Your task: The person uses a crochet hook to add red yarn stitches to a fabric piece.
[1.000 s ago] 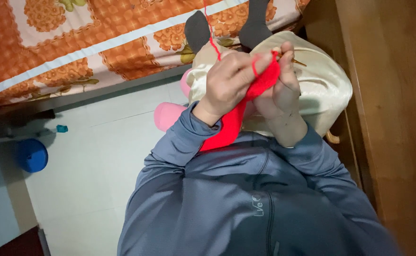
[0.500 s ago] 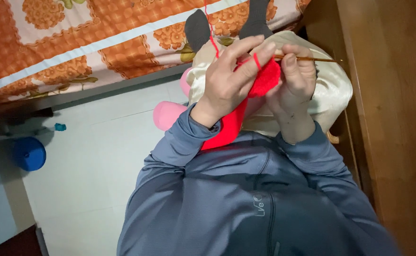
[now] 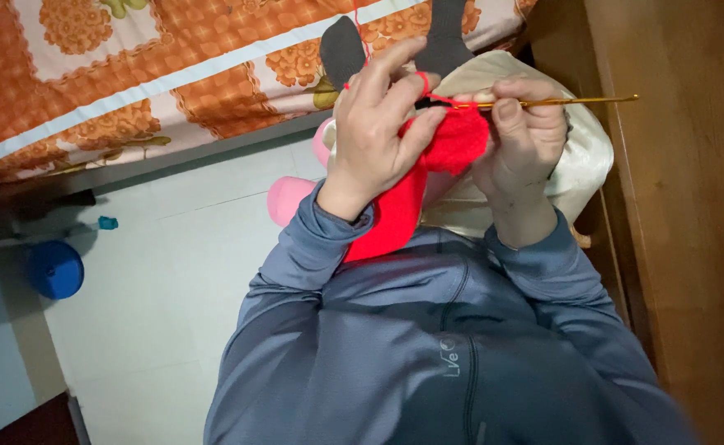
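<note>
Your left hand (image 3: 378, 124) is curled around the red crochet piece (image 3: 428, 177), thumb and fingers pinching it near the top, with the red yarn (image 3: 421, 80) looped over a raised finger. Just beside it, your right hand (image 3: 523, 136) is clenched on the golden crochet hook (image 3: 560, 102), whose tip sits at the edge of the red work between your two hands while the handle sticks out past your right knuckles. The loop looks loose, so I judge it could slide off the hook tip if your left finger slackens the yarn, and a tug could pull stitches out. Below your hands lies a cream satin cloth (image 3: 580, 165) on your lap, with something pink (image 3: 288, 198) beside your left wrist. Beyond your fingers are grey-socked feet (image 3: 341, 45) and an orange flowered bedsheet (image 3: 172, 74). Far off to your left, a pale tiled floor (image 3: 156, 288) holds a blue round object (image 3: 55, 269); to your right stands wooden furniture (image 3: 684, 206).
</note>
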